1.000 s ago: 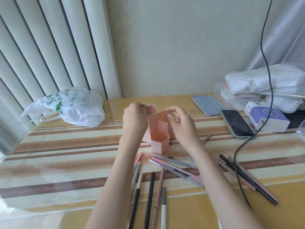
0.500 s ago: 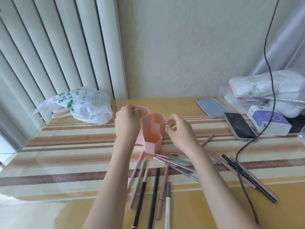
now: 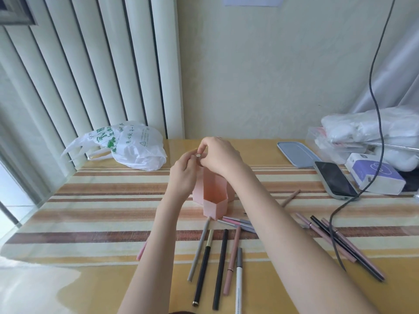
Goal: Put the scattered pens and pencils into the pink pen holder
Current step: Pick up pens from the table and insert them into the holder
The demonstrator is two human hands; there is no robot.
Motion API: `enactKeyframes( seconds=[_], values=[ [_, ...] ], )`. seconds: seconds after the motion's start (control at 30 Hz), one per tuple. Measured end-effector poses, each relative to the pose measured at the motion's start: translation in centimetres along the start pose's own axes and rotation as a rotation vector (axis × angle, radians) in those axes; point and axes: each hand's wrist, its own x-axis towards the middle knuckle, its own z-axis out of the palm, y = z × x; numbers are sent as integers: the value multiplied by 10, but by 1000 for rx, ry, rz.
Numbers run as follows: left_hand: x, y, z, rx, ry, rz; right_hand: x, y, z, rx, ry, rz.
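holder (image 3: 214,201) under both hands | left hand (image 3: 184,175) and right hand (image 3: 221,156) together, pinching pen tip (image 3: 198,155) above it

Pink holder (image 3: 214,200), cloth (image 3: 102,200) striped cream, tan and brown, white bag (image 3: 136,148) with green print far left, black phone (image 3: 334,182) right, blue-grey lid (image 3: 297,152).

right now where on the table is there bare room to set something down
Bare striped cloth lies left of the holder, below the plastic bag. Another bare strip lies between the holder and the phone. Pens crowd the front; more pens, cable and box crowd the right.
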Motion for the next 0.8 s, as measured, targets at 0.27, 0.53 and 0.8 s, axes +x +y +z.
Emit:
enactKeyframes(
  seconds=[0.27,0.53,0.8],
  values=[
    [0,-9,-23,2,-53,-32,9,5,14,31,103,28],
    [-12,-53,-74,774,-180,-595,14,18,21,164,219,55],
    [-12,-36,-86,980,-463,-603,6,28,5,632,332,10]
  ],
)
